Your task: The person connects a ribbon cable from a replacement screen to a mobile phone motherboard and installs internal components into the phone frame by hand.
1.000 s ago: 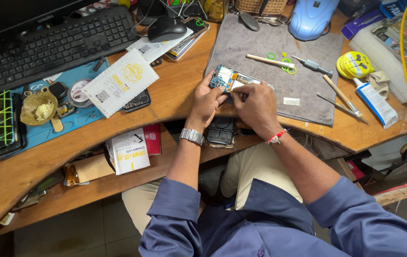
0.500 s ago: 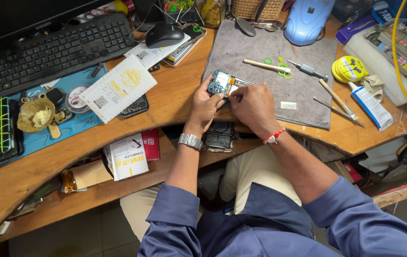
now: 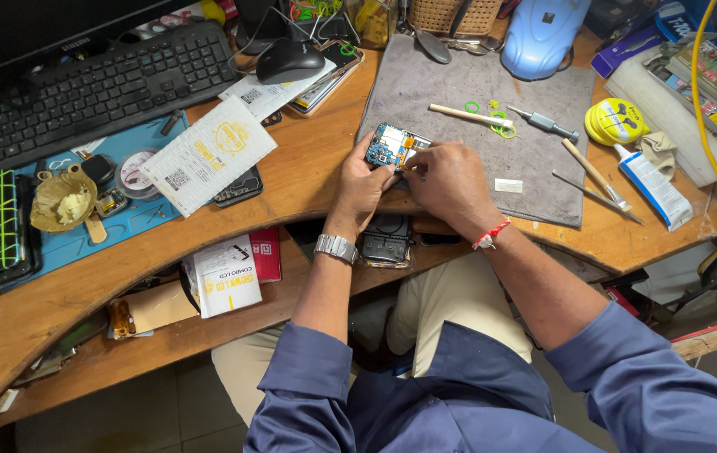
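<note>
Opened phone with blue circuit board showing (image 3: 395, 148), sitting at the near left corner of the grey felt work mat (image 3: 476, 92). Left hand (image 3: 361, 188) clamped round its lower edge, right hand (image 3: 451, 183) pinching something tiny at the board, can't tell what. Best kept braced, wrists down on the wooden desk (image 3: 308, 172), light pressure only.
</note>
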